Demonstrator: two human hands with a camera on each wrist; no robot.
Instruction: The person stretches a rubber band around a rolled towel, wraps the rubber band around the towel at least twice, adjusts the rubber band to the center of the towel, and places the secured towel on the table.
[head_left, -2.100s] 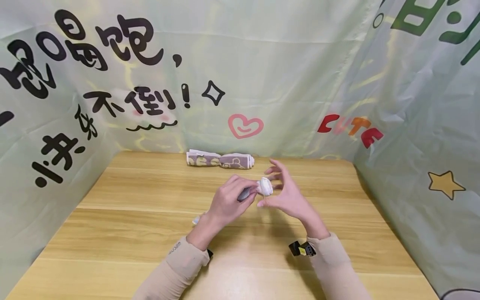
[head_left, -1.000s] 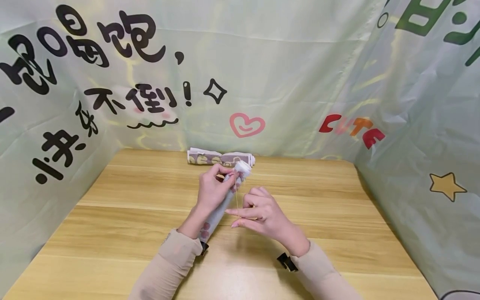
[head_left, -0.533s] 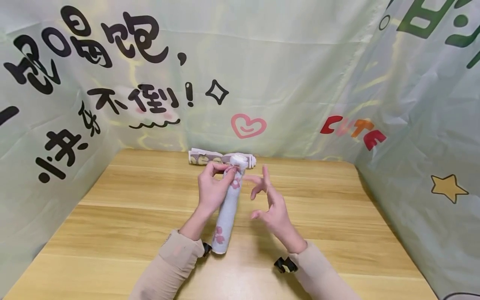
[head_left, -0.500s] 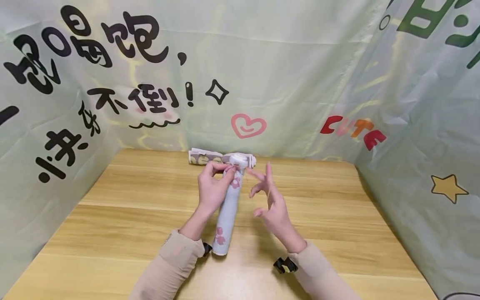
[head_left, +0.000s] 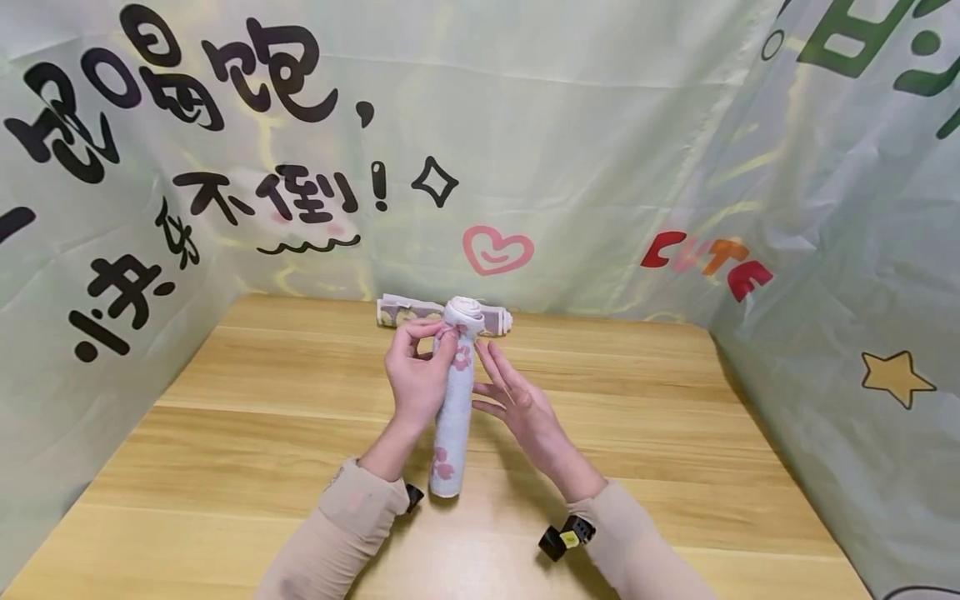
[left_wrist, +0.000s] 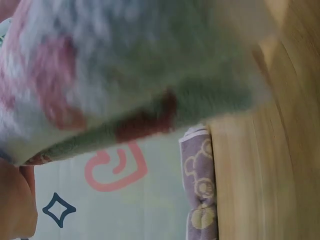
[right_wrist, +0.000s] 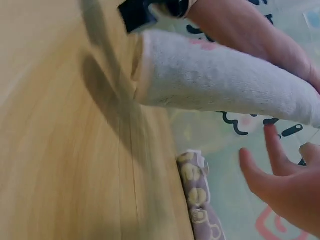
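Pinching the top of the rolled white towel (head_left: 454,392) in my left hand (head_left: 417,379), its foot standing on the wooden table (head_left: 225,433), I judge the rolling done and only securing left, my right hand (head_left: 517,404) open-fingered just beside it.

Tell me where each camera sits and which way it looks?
Head: looks forward and down at the rolled towel; left hand, right hand and sleeves show.
Left wrist: close under that towel, toward the back curtain.
Right wrist: along the table; right fingers show.
All share the bear-print towel roll.
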